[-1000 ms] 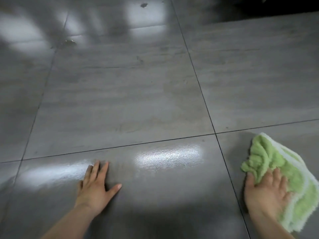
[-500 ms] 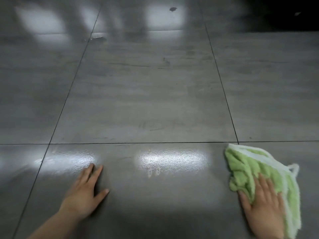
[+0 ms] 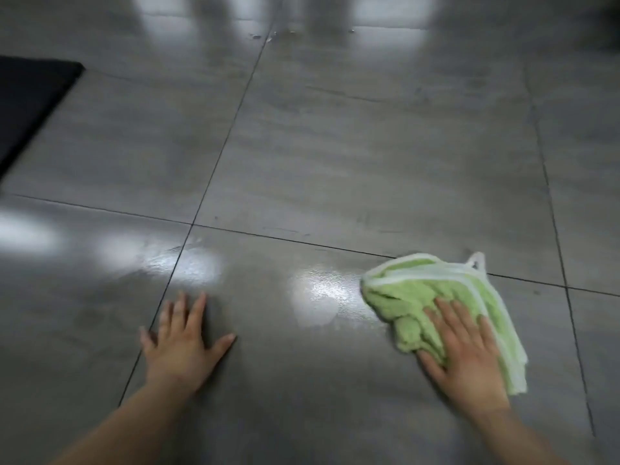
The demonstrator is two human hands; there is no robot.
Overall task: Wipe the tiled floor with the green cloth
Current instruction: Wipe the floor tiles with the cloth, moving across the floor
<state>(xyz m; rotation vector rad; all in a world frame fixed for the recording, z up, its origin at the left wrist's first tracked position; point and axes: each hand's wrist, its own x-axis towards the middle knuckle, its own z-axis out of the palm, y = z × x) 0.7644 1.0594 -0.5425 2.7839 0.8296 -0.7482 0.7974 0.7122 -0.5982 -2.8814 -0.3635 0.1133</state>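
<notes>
Floor (image 3: 335, 146) of large grey tiles fills the view, glossy with pale reflections and crossed by dark grout lines; a black mat (image 3: 30, 102) lies at the far left edge; cloth (image 3: 416, 290), green with white trim and a small loop, sits crumpled on the near right tile; right hand (image 3: 466, 350) lies flat on it, fingers spread; left hand (image 3: 181, 344) is splayed flat on bare tile, holding nothing.
</notes>
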